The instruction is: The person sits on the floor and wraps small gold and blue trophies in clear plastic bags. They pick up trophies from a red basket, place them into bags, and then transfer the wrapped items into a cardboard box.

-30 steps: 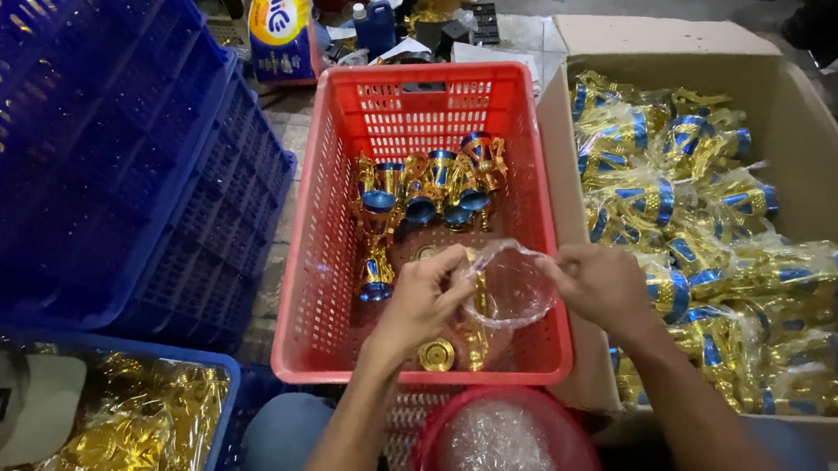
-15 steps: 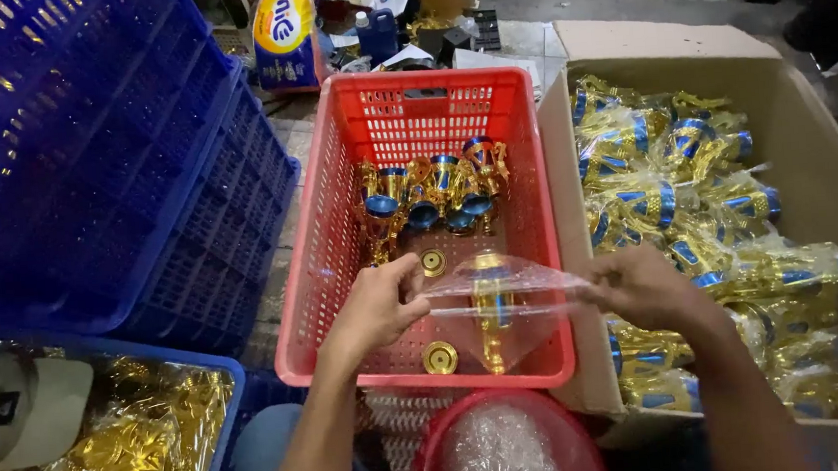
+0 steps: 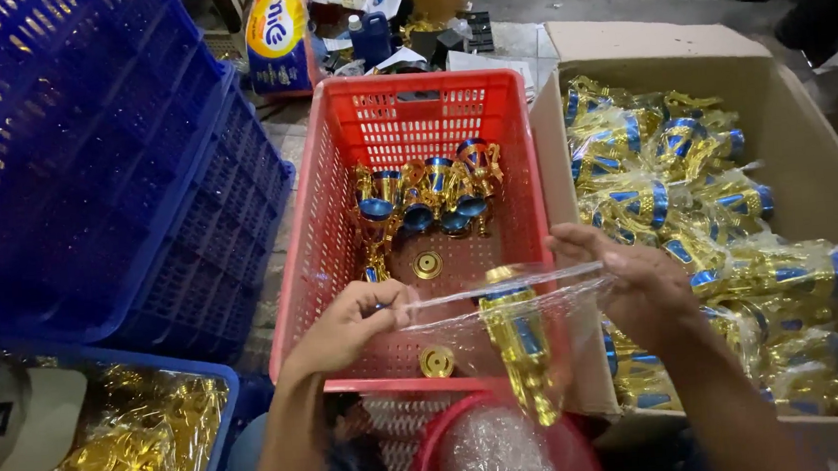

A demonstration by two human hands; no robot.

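Observation:
My left hand (image 3: 351, 321) and my right hand (image 3: 628, 275) each pinch an end of a clear plastic bag (image 3: 504, 323), stretched flat between them over the near edge of a red basket (image 3: 325, 222). Inside the bag hangs a gold and blue trophy cup (image 3: 520, 342), upright with its base low. Several more gold and blue cups (image 3: 426, 196) lie unbagged in the middle of the basket, with two round gold bases (image 3: 428, 264) loose on its floor.
A cardboard box (image 3: 806, 140) on the right holds several bagged cups (image 3: 692, 207). Stacked blue crates (image 3: 89, 160) stand on the left. A blue bin with gold parts (image 3: 129, 452) sits at lower left. A red bowl of clear bags (image 3: 498, 451) is below the hands.
The bag was bunched between my hands over the basket; my hands have moved apart and pulled it flat, and the cup now hangs inside it.

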